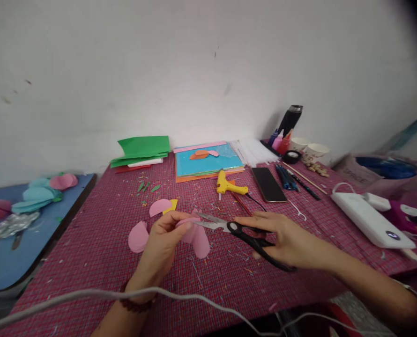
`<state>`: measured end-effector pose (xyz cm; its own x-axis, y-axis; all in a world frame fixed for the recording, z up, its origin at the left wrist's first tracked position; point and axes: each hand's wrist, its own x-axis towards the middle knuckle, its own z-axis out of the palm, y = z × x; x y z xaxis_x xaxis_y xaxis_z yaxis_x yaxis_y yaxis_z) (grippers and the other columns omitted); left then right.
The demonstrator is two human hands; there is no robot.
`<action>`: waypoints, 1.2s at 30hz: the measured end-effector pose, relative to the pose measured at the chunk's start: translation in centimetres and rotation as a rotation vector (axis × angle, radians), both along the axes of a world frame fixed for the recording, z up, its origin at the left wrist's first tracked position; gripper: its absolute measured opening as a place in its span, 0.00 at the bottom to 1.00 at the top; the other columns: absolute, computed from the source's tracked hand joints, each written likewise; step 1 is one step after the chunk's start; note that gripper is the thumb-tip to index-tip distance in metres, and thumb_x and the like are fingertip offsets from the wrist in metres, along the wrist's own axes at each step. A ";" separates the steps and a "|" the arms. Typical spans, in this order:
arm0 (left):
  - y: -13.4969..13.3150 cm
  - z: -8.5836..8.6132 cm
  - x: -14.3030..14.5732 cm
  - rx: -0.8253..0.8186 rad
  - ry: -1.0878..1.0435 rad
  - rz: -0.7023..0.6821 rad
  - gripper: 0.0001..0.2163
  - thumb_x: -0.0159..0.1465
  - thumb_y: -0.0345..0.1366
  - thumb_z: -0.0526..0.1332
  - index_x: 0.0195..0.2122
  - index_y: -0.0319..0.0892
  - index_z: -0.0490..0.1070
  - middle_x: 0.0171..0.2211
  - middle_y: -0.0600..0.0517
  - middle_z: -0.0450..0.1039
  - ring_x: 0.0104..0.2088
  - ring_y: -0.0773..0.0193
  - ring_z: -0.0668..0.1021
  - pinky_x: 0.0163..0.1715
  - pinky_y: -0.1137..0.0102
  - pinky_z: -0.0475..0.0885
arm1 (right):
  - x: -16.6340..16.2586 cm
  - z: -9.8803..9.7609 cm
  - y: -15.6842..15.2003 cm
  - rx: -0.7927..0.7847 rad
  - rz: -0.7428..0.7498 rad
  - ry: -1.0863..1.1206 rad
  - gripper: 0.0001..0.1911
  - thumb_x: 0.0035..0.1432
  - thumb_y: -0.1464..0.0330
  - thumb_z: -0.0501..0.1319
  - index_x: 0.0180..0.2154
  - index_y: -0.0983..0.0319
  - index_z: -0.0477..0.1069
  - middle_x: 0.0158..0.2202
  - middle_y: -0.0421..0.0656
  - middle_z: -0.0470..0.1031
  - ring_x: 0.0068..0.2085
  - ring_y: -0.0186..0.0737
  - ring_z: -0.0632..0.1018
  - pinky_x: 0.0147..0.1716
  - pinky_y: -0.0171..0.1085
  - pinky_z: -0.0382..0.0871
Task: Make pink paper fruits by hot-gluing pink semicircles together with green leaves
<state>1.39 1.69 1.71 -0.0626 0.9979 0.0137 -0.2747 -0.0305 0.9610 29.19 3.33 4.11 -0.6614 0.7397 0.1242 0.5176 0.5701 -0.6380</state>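
Observation:
Pinched between the fingers of my left hand (164,241) is a pink paper cutout (200,242) with rounded, petal-like lobes. My right hand (282,236) grips the black handles of a pair of scissors (250,239). Their blades point left, parted, at the upper edge of the pink paper close to my left fingertips; whether they touch it I cannot tell. Beside my left hand on the cloth lie a pink rounded paper piece (138,237) and, farther back, another pink piece (160,207) partly over a yellow scrap (170,206).
A yellow glue gun (229,185), a phone (269,184) and coloured sheets (208,161) lie beyond my hands. A white power bank (370,220) sits at right. A white cable (180,296) crosses the foreground. Paper flowers (36,194) rest on a blue surface at left.

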 end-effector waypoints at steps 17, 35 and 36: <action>0.2 -0.5 0.5 0.173 0.022 0.193 0.04 0.51 0.31 0.69 0.25 0.43 0.75 0.30 0.54 0.76 0.36 0.66 0.76 0.44 0.68 0.70 | 0.5 -0.8 -0.3 0.028 -0.080 0.077 0.31 0.53 0.70 0.63 0.59 0.50 0.65 0.42 0.43 0.79 0.38 0.42 0.79 0.37 0.38 0.72; 0.1 -0.8 0.3 0.171 0.110 0.179 0.04 0.53 0.30 0.69 0.24 0.44 0.75 0.58 0.52 0.65 0.60 0.56 0.65 0.60 0.61 0.59 | 0.5 -1.2 -0.2 -0.058 -0.077 0.135 0.31 0.54 0.68 0.64 0.59 0.49 0.64 0.53 0.42 0.75 0.50 0.44 0.77 0.48 0.43 0.71; 0.1 -0.7 0.4 0.144 0.078 0.160 0.04 0.53 0.30 0.69 0.24 0.43 0.75 0.57 0.52 0.66 0.58 0.56 0.66 0.59 0.61 0.60 | 0.5 -1.3 -0.2 -0.068 -0.076 0.138 0.31 0.54 0.67 0.64 0.59 0.49 0.64 0.53 0.43 0.75 0.49 0.45 0.77 0.48 0.43 0.72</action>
